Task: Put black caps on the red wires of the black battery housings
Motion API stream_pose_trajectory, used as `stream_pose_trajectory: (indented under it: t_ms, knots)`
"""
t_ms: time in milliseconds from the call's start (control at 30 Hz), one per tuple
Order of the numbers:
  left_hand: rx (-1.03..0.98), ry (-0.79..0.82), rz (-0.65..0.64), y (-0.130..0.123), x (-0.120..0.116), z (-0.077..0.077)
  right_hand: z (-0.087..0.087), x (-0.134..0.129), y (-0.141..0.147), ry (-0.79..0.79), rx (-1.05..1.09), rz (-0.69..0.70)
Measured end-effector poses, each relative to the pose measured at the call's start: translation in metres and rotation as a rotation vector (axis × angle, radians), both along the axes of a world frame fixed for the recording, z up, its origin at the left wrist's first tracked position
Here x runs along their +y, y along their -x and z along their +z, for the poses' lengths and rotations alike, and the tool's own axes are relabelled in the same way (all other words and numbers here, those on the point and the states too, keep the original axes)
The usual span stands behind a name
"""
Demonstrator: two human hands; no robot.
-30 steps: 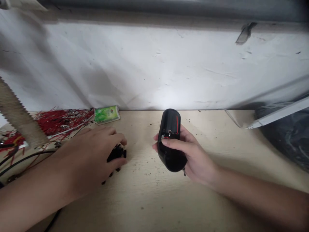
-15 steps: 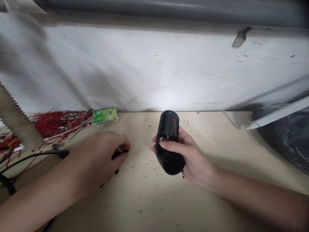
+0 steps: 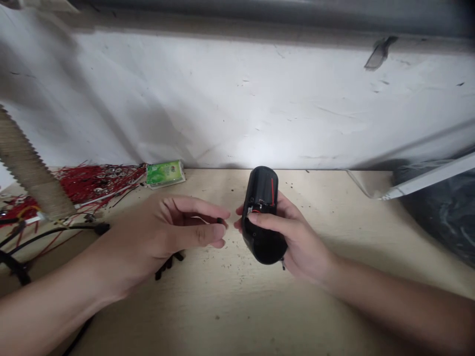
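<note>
My right hand (image 3: pixel 300 237) is wrapped round a black rounded device (image 3: pixel 264 247), its thumb lying across the middle. A red wire (image 3: pixel 272 191) shows in the device's upper part, and another bit of red is beside the thumb tip. Just left of the device, my left hand (image 3: pixel 174 227) pinches a small black piece (image 3: pixel 219 220) between thumb and fingertips. Several short black pieces (image 3: pixel 166 265) lie on the table under and in front of the left hand, partly hidden by it.
A green packet (image 3: pixel 165 173) rests by the wall, beside a heap of red wires (image 3: pixel 100 183). Black cables (image 3: pixel 55 231) run along the left. At the right are a dark plastic bag (image 3: pixel 441 207) and a white bar (image 3: pixel 434 177). Crumbs dot the wooden table (image 3: pixel 297 316).
My left hand has moved right, close to the device, with a small black piece between its fingertips. More of the black pieces on the table show. The right hand keeps its hold.
</note>
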State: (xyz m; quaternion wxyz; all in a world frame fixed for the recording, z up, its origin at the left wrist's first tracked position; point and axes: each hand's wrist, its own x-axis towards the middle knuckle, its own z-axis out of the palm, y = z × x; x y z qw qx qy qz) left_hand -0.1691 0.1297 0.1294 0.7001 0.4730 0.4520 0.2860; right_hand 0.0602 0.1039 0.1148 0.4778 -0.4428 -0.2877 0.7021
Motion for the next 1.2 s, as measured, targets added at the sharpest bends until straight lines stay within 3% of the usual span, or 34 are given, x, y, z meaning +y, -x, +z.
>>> stream_pose_trajectory:
  t_ms: [167, 333, 733, 1067, 1200]
  knots:
    - [-0.223, 0.171, 0.109, -0.003, -0.002, 0.000, -0.001, 0.000, 0.000, -0.003, 0.001, 0.002]
    - [-0.293, 0.193, 0.151, -0.003, -0.001, 0.002, -0.001, 0.001, 0.000, -0.002, -0.002, 0.000]
    - [-0.295, 0.156, 0.055, -0.003, -0.002, -0.002, -0.001, 0.001, 0.000, 0.003, -0.022, 0.000]
    - [-0.236, -0.015, -0.037, -0.004, -0.004, -0.005, 0.000, 0.001, 0.000, -0.016, -0.027, 0.018]
    - [-0.240, -0.001, -0.046, -0.005, -0.006, -0.007, 0.000, 0.001, 0.000, -0.009, -0.036, 0.012]
